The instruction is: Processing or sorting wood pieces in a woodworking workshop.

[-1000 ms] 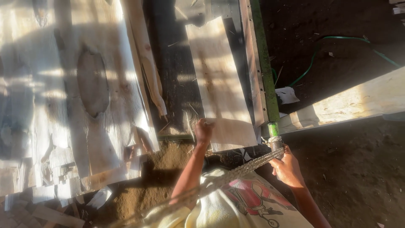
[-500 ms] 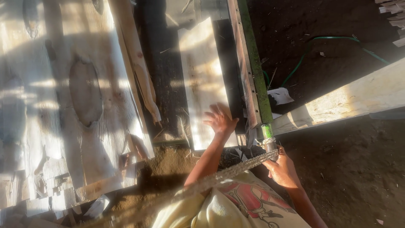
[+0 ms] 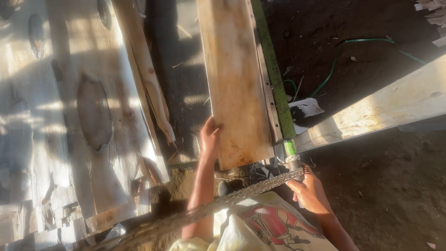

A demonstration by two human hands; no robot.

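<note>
Left hand [image 3: 210,137]: grip clamped on the left edge of a long pale plank [image 3: 234,79], near its close end, thumb over the top face. The plank lies flat, running away from the person, its right edge close against a green rail [image 3: 274,74].

Right hand [image 3: 309,190]: fingers wrapped shut around a metal handle [image 3: 293,162] at the near end of the green rail. A rough twisted rope [image 3: 223,204] runs from just beside that hand down and left across the person's lap.

Left of the plank: a dark gap, then a narrow bark-edged strip [image 3: 146,69] and wide pale boards [image 3: 69,116] with dark knots, in patchy sun.

Right of the rail: dark soil, a green hose [image 3: 353,46], a scrap of white paper [image 3: 304,109], and a thick pale beam [image 3: 385,109] slanting up to the right.
</note>
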